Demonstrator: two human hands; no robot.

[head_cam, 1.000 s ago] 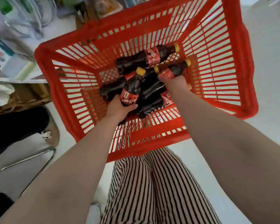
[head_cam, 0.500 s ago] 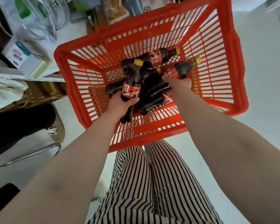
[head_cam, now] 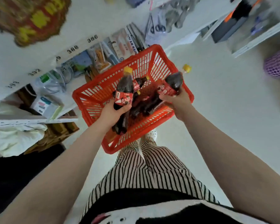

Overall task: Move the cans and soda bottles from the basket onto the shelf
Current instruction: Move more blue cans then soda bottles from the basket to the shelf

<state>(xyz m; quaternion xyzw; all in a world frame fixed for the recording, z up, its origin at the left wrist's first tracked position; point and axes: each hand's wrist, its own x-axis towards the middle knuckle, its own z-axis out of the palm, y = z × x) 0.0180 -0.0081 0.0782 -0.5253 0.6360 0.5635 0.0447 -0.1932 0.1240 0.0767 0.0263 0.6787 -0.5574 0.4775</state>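
Note:
A red plastic basket sits on the floor in front of my legs, with several dark soda bottles lying in it. My left hand grips one soda bottle around its red label, lifted above the basket, yellow cap pointing away. My right hand holds a second soda bottle over the basket's right rim, its yellow cap tilted up to the right. No cans show.
White shelves with number tags run along the left, holding packaged goods, a clear container and a small box. More shelving stands at top right. A purple mesh object lies at the right. The floor is white.
Both hands have risen out of the basket, each carrying a bottle. The camera has pulled back and up, so the basket looks smaller and the shelves have come into view.

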